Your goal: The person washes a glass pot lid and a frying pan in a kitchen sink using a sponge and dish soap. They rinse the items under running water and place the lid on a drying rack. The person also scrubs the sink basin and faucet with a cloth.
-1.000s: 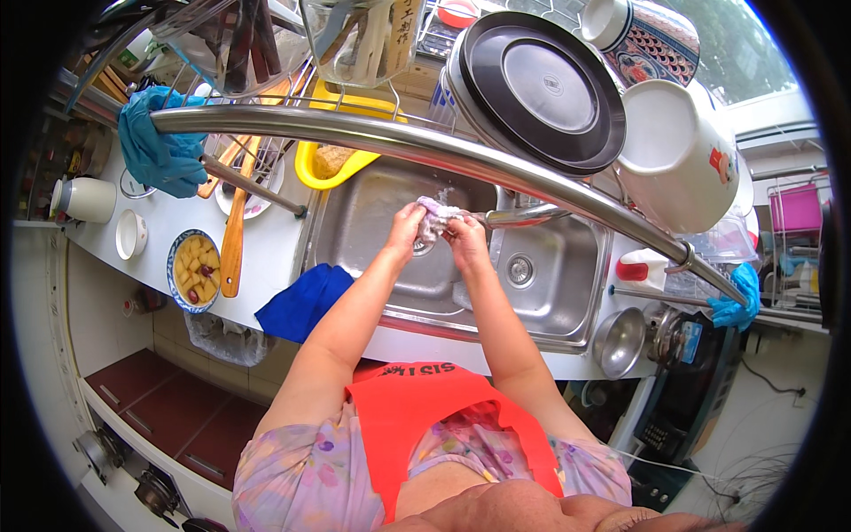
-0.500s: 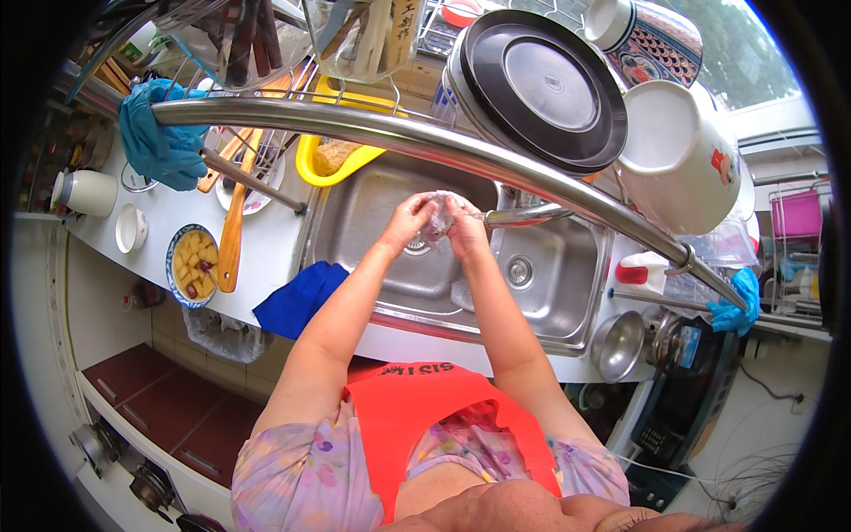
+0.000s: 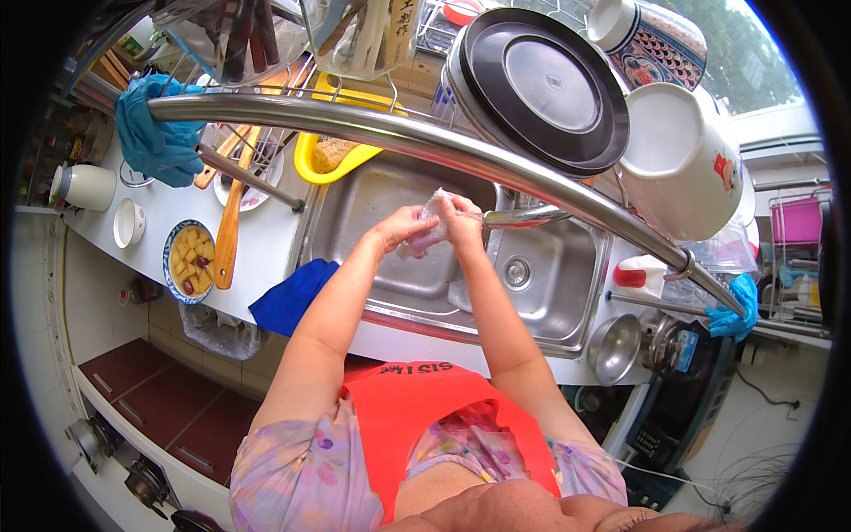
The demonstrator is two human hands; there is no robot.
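Observation:
Over the left basin of the steel sink (image 3: 355, 204), both my hands hold a crumpled, pale pinkish-white piece (image 3: 432, 236) that looks like a wet, thin cloth. My left hand (image 3: 396, 230) is closed on its left side, and my right hand (image 3: 462, 220) grips its upper right part. Just right of my right hand, the faucet spout (image 3: 529, 217) reaches in under the rack's steel rail (image 3: 381, 124). Part of the piece is hidden by my fingers, and its exact kind is unclear.
Left of the sink are a bowl of cut yellow pieces (image 3: 189, 257), a wooden spatula (image 3: 230, 230), a blue cloth (image 3: 288, 300) and a yellow basin (image 3: 306, 160). Dark plates (image 3: 541, 84) and a white mug (image 3: 665, 160) hang overhead. A metal bowl (image 3: 614, 348) stands right.
The pale piece has gone from a compact bundle to a looser, longer shape between my hands. My left hand has moved slightly down and left.

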